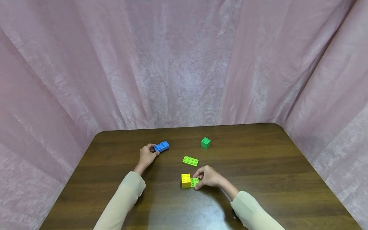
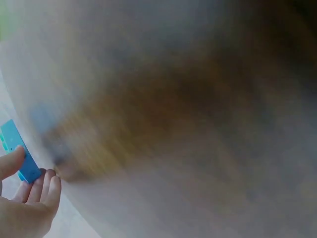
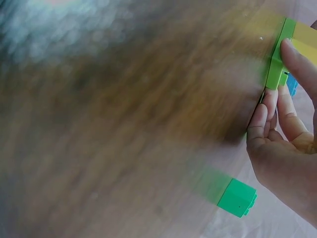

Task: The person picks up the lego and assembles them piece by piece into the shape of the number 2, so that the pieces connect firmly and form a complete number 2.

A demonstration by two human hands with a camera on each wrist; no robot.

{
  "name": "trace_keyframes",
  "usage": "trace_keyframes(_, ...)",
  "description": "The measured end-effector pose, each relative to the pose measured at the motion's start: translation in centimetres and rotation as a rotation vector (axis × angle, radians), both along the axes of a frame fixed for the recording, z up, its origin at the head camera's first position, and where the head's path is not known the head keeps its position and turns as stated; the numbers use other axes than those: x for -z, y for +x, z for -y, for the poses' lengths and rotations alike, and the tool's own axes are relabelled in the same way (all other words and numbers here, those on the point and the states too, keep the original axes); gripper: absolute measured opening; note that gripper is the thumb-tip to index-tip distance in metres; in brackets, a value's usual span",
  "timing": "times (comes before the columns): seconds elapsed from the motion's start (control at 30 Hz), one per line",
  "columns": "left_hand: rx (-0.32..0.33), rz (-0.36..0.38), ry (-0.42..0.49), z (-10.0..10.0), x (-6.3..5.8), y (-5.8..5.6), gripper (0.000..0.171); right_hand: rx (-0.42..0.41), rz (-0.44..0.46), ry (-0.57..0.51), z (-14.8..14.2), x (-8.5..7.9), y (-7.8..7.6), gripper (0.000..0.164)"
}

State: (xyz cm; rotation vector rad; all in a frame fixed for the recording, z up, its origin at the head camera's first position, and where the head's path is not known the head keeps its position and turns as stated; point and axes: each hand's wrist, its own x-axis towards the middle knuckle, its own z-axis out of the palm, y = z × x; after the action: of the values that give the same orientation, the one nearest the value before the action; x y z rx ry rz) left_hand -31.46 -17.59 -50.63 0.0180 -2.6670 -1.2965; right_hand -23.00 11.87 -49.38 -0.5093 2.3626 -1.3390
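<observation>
My left hand pinches the near end of a blue toy building brick between thumb and fingers; the left wrist view shows this blue brick at the left edge. Toward the front of the table, my right hand holds the right end of a flat light green brick. A yellow brick sits on that brick's left half, studs up. In the right wrist view, the thumb lies against the side of the light green brick, and the yellow brick is partly cut off.
A second flat light green brick lies between the hands, studs up. Farther back stands a small dark green brick. The brown wooden table has rounded far corners, with a pink curtain hanging behind it.
</observation>
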Motion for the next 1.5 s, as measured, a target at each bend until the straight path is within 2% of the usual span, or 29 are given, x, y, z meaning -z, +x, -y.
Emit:
trace_keyframes(0.17,0.01,-0.02,-0.027,-0.3,-0.8,0.2,0.032,-0.002,-0.006,0.014,0.0,-0.1,0.1,0.03)
trace_keyframes(0.3,0.061,-0.053,-0.009,-0.9,-1.9,0.3,0.032,0.009,-0.005,0.021,-0.2,-0.1,0.2,0.03)
trace_keyframes(0.53,0.129,-0.211,0.006,-1.5,-3.4,1.5,0.03,-0.002,-0.009,0.005,0.0,0.0,0.1,0.031)
trace_keyframes(0.8,0.173,-0.177,0.002,-2.6,-4.5,3.2,0.035,-0.006,-0.004,0.011,0.0,-0.1,0.1,0.031)
trace_keyframes(1.03,0.277,-0.227,0.049,-3.7,-5.4,5.8,0.034,-0.009,-0.006,0.015,0.1,-0.1,-0.1,0.029)
trace_keyframes(1.17,0.33,-0.228,0.084,-4.2,-5.3,7.2,0.035,-0.008,-0.002,0.007,0.1,-0.1,-0.1,0.03)
trace_keyframes(1.33,0.381,-0.222,0.119,-4.9,-5.1,8.4,0.035,0.004,0.002,0.004,0.0,-0.1,-0.1,0.03)
trace_keyframes(1.5,0.381,-0.201,0.205,-5.3,-4.8,9.1,0.034,0.0,0.002,0.006,0.0,0.0,-0.1,0.03)
